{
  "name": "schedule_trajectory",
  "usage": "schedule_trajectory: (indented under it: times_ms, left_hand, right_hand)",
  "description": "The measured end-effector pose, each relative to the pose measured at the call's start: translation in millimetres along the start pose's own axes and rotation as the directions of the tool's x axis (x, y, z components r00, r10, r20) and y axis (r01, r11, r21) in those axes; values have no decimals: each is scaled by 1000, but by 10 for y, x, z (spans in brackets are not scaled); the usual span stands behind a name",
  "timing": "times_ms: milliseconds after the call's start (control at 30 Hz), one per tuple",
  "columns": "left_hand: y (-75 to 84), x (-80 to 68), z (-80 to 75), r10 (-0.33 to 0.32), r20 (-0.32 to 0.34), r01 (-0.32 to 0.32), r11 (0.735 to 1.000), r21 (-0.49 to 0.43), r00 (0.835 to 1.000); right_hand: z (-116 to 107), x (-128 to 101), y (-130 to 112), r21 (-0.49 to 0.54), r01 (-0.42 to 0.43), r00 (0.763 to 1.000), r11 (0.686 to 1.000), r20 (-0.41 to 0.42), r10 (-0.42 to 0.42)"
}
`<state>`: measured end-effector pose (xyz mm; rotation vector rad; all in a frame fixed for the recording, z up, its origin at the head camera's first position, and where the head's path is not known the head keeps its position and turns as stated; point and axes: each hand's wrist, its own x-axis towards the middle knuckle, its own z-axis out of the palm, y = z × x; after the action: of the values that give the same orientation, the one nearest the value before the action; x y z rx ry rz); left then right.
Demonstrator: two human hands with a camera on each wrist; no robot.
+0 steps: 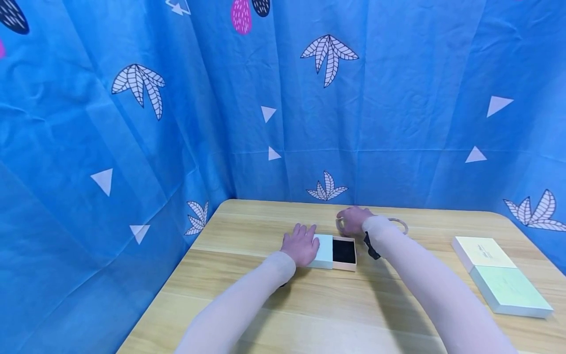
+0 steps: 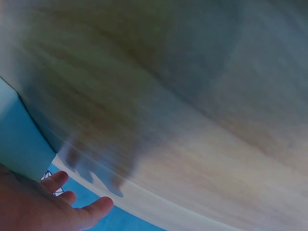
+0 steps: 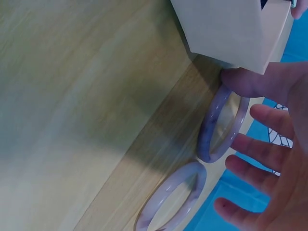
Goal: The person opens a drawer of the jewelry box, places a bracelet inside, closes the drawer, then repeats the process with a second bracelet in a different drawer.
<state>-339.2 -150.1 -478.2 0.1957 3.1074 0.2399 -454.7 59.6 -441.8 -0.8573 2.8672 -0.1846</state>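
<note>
My left hand [image 1: 301, 246] rests on the pale blue sleeve of a small drawer box [image 1: 324, 251], fingers extended over its left side. The drawer [image 1: 345, 266] is slid partly out to the right, showing a black lining. Just beyond it, my right hand [image 1: 353, 220] holds a pale purple bangle [image 3: 206, 134], thumb at one end and a finger against the opposite rim. A second, similar bangle [image 3: 156, 199] lies beside it; in the head view my right hand and sleeve partly cover both.
On the right of the wooden table [image 1: 309, 314], a cream box [image 1: 484, 251] and a light green box [image 1: 508, 286] lie end to end. A blue patterned curtain [image 1: 398, 108] hangs behind the table and along its left side.
</note>
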Motion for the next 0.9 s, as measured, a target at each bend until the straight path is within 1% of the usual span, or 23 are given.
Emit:
schedule_trajectory:
  times_ms: [200, 367, 600, 733, 900]
  left_hand:
    - [-11, 5, 16, -6, -4, 6, 1000, -3, 1000]
    - [-1, -2, 7, -14, 3, 14, 1000, 0, 1000]
    - [21, -8, 0, -8, -8, 8, 1000, 2, 1000]
    - [24, -8, 1, -8, -14, 8, 1000, 3, 1000]
    - [14, -19, -4, -6, -6, 6, 1000, -2, 1000]
  right_hand:
    - [9, 2, -18, 6, 4, 1000, 1000, -5, -4]
    - [23, 25, -4, -12, 6, 1000, 1000, -13, -6]
    - [14, 19, 16, -20, 10, 1000, 1000, -14, -10]
    - [-26, -3, 0, -15, 6, 1000, 1000, -11, -6]
    - [-109, -54, -49, -13, 26, 1000, 1000, -16, -26]
